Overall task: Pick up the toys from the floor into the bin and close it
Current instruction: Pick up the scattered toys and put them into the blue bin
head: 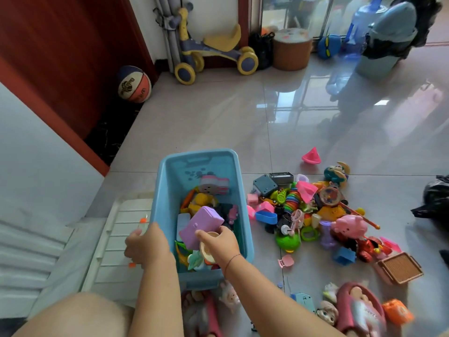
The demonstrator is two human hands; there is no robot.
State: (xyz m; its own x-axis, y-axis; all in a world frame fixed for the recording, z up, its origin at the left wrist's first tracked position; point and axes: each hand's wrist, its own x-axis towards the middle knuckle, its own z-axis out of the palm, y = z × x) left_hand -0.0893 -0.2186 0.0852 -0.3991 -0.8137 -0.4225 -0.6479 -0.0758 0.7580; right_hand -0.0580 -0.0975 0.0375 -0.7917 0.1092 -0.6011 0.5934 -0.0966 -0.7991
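Observation:
A light blue plastic bin (167,190) stands open on the tiled floor, partly filled with toys. My left hand (147,246) grips the bin's left rim. My right hand (218,242) is over the bin and holds a small beige cup (207,252), beside a purple toy case (200,226) that lies on the pile inside. A heap of colourful toys (313,210) lies on the floor right of the bin, with a pink pig (349,227) and a green round toy (288,240) in it. The white bin lid (121,237) lies flat to the left.
A woven square basket (399,267) and a pink boat (311,156) lie near the heap. More toys (328,310) and my slippered feet are at the bottom. A ride-on bike (213,52), a basketball (134,84) and a stool (291,48) stand at the back wall.

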